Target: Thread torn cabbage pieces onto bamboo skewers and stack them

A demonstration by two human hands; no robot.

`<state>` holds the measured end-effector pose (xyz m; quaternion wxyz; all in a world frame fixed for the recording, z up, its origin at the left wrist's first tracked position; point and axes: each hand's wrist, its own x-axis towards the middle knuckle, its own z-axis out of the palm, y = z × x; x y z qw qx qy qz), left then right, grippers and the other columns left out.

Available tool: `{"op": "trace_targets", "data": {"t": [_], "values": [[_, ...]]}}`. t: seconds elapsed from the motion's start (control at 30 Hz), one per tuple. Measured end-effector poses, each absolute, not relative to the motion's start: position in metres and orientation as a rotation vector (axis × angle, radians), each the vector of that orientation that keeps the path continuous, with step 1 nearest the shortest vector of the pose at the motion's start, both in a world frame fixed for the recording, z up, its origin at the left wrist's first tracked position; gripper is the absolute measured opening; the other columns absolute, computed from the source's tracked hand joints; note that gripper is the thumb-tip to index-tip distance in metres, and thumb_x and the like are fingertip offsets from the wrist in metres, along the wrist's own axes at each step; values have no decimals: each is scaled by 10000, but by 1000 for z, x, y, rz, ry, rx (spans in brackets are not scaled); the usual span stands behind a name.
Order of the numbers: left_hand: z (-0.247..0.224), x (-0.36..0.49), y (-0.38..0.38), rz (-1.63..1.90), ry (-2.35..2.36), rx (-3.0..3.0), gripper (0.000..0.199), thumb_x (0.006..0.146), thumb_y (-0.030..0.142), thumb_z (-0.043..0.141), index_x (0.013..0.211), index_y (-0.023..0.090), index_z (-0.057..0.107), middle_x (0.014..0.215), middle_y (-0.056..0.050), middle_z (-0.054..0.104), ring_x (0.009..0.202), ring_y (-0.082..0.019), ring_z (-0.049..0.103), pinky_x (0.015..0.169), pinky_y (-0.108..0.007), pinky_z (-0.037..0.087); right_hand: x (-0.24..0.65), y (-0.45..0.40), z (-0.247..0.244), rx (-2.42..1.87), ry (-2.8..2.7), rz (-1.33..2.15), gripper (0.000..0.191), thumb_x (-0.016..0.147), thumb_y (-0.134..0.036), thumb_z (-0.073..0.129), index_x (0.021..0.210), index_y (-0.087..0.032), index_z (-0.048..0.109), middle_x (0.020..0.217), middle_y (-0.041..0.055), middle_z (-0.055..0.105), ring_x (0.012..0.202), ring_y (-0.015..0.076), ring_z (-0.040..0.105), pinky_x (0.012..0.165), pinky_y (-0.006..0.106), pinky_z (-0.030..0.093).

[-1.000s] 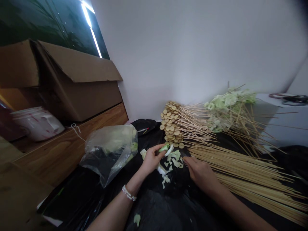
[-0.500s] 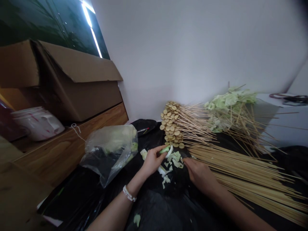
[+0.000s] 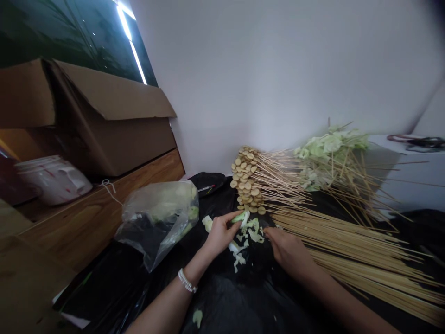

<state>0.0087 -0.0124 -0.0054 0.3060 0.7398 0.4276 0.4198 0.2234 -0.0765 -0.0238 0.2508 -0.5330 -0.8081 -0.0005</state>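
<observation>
My left hand [image 3: 219, 235] is closed in a pinch on a green and white cabbage piece [image 3: 242, 216]. Torn cabbage scraps [image 3: 255, 233] lie just below it on black plastic [image 3: 225, 301]. To their right, my right hand [image 3: 290, 253] has thumb and fingers pressed together, and what it holds, if anything, is too small to make out. Beside that hand a spread of bare wooden skewers [image 3: 351, 241] runs off to the right. Beyond both hands are stacked skewers tipped with round pale slices [image 3: 246, 178].
Skewered leafy cabbage [image 3: 332, 144] is piled at the back right, by a white surface [image 3: 417, 178]. At left are a clear bag of vegetables [image 3: 163, 199], a cardboard box [image 3: 132, 139] and a white mug [image 3: 57, 181] on a wooden ledge [image 3: 153, 178]. A pen [image 3: 207, 188] lies behind the bag.
Both hands stay almost in place. The cabbage piece in my left hand has turned slightly, and the view has shifted a little.
</observation>
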Motion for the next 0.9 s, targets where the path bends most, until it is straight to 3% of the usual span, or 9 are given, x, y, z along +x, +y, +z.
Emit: {"op": "trace_targets", "data": {"t": [0.13, 0.4, 0.63, 0.9], "values": [[-5, 8, -13, 1081, 1149, 1962, 344, 808, 273, 614, 1138, 237, 702, 1051, -37, 740, 811, -206, 685, 772, -284, 521, 222, -74, -25, -1407, -2140, 169, 279, 949, -177, 319, 899, -191, 593, 791, 41, 656, 745, 164, 621, 716, 262, 439], [-3, 9, -16, 1077, 1162, 1991, 340, 818, 267, 601, 1143, 247, 700, 1080, -31, 731, 875, -225, 692, 821, -302, 516, 222, -76, -29, -1397, -2140, 20, 304, 942, -157, 313, 985, -174, 614, 920, 83, 665, 834, 190, 624, 757, 296, 447], [-5, 10, -16, 1059, 1135, 2015, 348, 825, 220, 579, 1156, 226, 688, 1109, -27, 722, 944, -210, 689, 851, -287, 519, 221, -72, -29, -1343, -2103, 209, 295, 956, -209, 313, 858, -189, 591, 746, 38, 644, 676, 161, 595, 667, 274, 433], [-1, 11, -17, 1047, 1153, 2054, 331, 820, 212, 582, 1130, 223, 699, 1087, -17, 730, 954, -208, 689, 850, -284, 527, 221, -75, -33, -1352, -2102, 79, 291, 943, -173, 310, 948, -186, 601, 899, 86, 661, 846, 197, 617, 762, 304, 435]]}}
